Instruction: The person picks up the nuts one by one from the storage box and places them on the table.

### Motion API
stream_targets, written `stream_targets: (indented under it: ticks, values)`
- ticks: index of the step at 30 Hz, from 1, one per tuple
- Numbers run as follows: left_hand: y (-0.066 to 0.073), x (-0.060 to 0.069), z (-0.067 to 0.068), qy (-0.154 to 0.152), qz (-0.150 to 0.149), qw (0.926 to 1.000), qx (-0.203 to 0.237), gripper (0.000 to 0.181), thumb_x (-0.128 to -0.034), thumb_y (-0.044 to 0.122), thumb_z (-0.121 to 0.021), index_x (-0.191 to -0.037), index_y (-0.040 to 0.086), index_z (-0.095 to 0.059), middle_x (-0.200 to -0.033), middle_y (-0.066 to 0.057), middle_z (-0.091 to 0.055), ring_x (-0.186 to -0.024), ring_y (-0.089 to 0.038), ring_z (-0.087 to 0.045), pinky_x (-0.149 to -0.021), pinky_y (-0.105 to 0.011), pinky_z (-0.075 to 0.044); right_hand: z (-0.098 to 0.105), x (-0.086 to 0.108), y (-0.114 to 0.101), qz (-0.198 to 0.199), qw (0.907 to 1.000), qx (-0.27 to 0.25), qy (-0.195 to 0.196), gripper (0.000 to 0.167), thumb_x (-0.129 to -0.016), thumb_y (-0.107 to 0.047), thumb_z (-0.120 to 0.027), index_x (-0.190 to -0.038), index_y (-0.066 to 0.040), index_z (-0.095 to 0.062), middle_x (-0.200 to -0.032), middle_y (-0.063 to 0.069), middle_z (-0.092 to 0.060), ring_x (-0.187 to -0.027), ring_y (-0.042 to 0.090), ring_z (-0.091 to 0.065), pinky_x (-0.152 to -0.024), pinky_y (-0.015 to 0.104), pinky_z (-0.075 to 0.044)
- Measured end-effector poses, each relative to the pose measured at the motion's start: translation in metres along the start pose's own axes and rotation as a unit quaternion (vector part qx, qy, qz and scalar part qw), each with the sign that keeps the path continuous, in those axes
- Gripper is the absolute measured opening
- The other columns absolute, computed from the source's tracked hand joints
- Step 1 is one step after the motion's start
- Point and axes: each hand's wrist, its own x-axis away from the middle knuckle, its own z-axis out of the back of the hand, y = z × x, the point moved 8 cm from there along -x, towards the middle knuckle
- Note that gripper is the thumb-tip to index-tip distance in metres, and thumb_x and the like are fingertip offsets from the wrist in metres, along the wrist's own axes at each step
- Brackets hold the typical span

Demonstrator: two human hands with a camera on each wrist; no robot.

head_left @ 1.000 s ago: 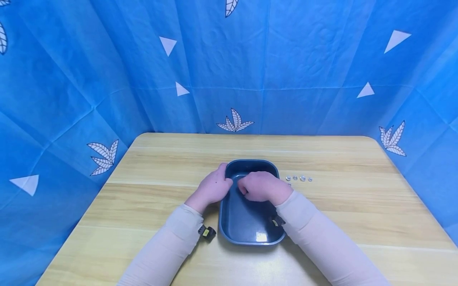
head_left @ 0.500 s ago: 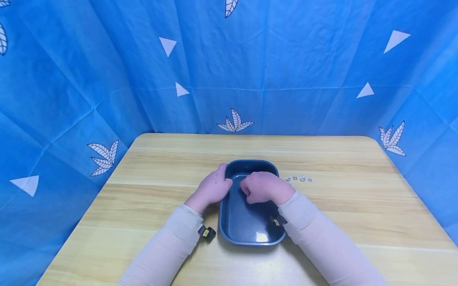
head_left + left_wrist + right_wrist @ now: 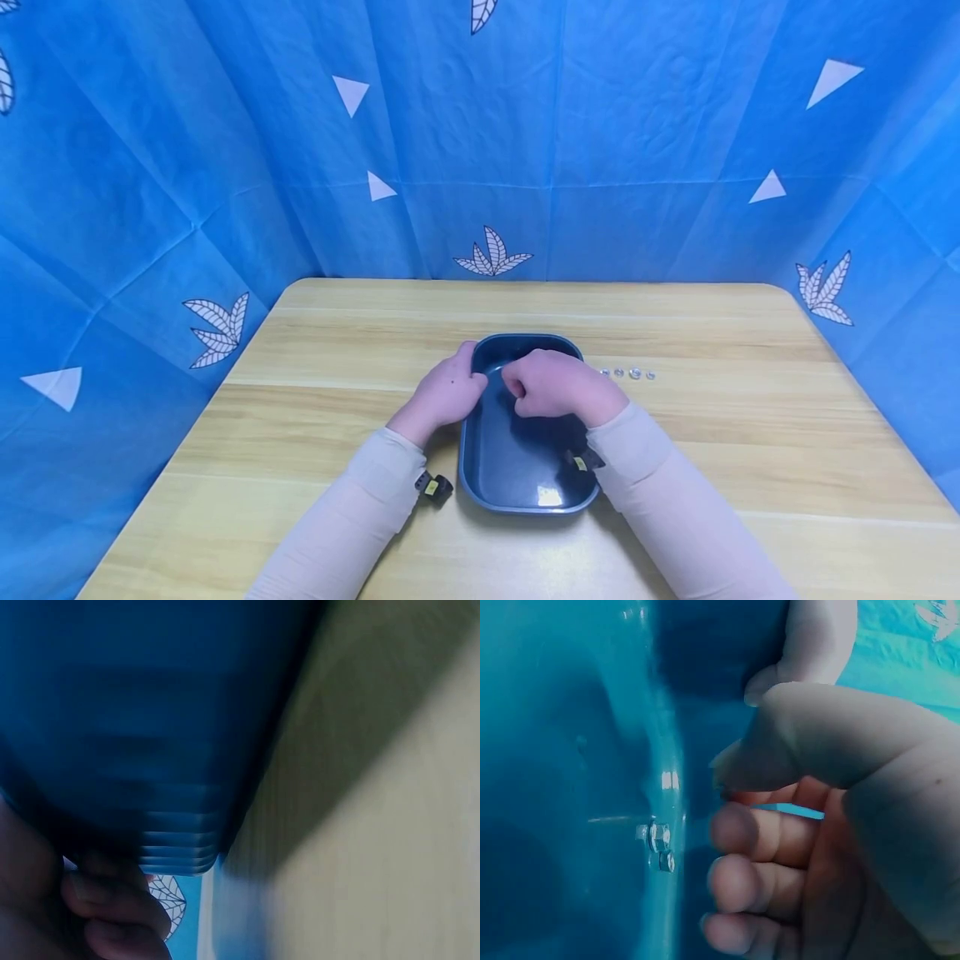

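A dark blue rectangular tray [image 3: 517,475] stands on the wooden table. My left hand [image 3: 448,390] grips its left rim, with the thumb [image 3: 810,645] over the edge and fingers [image 3: 120,904] curled outside. Over the far part of the tray is my right hand [image 3: 547,383], thumb and index finger pinched together. A tiny metal piece [image 3: 721,790] shows at their tips, mostly hidden. Beside these fingers in the right wrist view, a hex nut [image 3: 659,836] and a smaller metal piece [image 3: 667,861] lie at the foot of the tray wall.
Several small round metal nuts [image 3: 635,373] lie in a row on the table right of the tray; my right wrist partly covers the nearest. The wooden tabletop [image 3: 300,433] reaches back to a blue patterned curtain [image 3: 600,167].
My right hand has shifted slightly right, then away from me, and appears raised a little. It now covers more of the metal row's near end. The left hand and tray stay put.
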Motion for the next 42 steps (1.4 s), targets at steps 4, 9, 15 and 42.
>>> stream_targets:
  ticks: [4, 9, 15, 42]
  values:
    - [0.0, 0.001, 0.0, 0.001, 0.001, 1.0, -0.002, 0.058, -0.1021, 0.025, -0.047, -0.156, 0.008, -0.032, -0.134, -0.011, -0.058, -0.1, -0.027, -0.058, -0.086, -0.042, -0.05, 0.007, 0.003, 0.0, 0.012, 0.9996, -0.011, 0.022, 0.02, -0.082, -0.011, -0.064, -0.071, -0.022, -0.052, -0.059, -0.008, -0.047, -0.059, 0.011, -0.051, -0.057, 0.028, -0.04]
    - [0.001, 0.001, 0.0, 0.001, -0.004, 1.0, -0.007, 0.058, -0.1021, 0.025, -0.048, -0.155, 0.006, -0.032, -0.126, -0.012, -0.059, -0.096, -0.026, -0.058, -0.082, -0.041, -0.049, 0.019, 0.01, 0.001, 0.01, 0.999, -0.021, 0.037, 0.021, -0.082, -0.01, -0.066, -0.072, -0.022, -0.052, -0.061, -0.008, -0.048, -0.061, 0.012, -0.051, -0.058, 0.028, -0.041]
    - [0.002, 0.001, 0.001, 0.007, 0.002, 1.0, -0.004, 0.06, -0.1016, 0.025, -0.049, -0.156, 0.007, -0.032, -0.14, -0.013, -0.056, -0.105, -0.028, -0.057, -0.094, -0.046, -0.049, 0.035, 0.021, 0.002, 0.002, 0.9977, -0.045, 0.052, 0.02, -0.084, -0.008, -0.066, -0.074, -0.021, -0.053, -0.062, -0.006, -0.048, -0.062, 0.014, -0.052, -0.059, 0.031, -0.043]
    - [0.002, 0.001, 0.002, 0.014, 0.0, 0.9999, -0.008, 0.062, -0.1006, 0.023, -0.05, -0.157, 0.004, -0.031, -0.147, -0.016, -0.053, -0.12, -0.03, -0.057, -0.106, -0.051, -0.044, 0.066, 0.082, 0.068, -0.063, 0.9901, -0.063, 0.108, 0.016, -0.079, -0.001, -0.059, -0.079, -0.017, -0.056, -0.067, -0.004, -0.052, -0.063, 0.016, -0.049, -0.061, 0.034, -0.042]
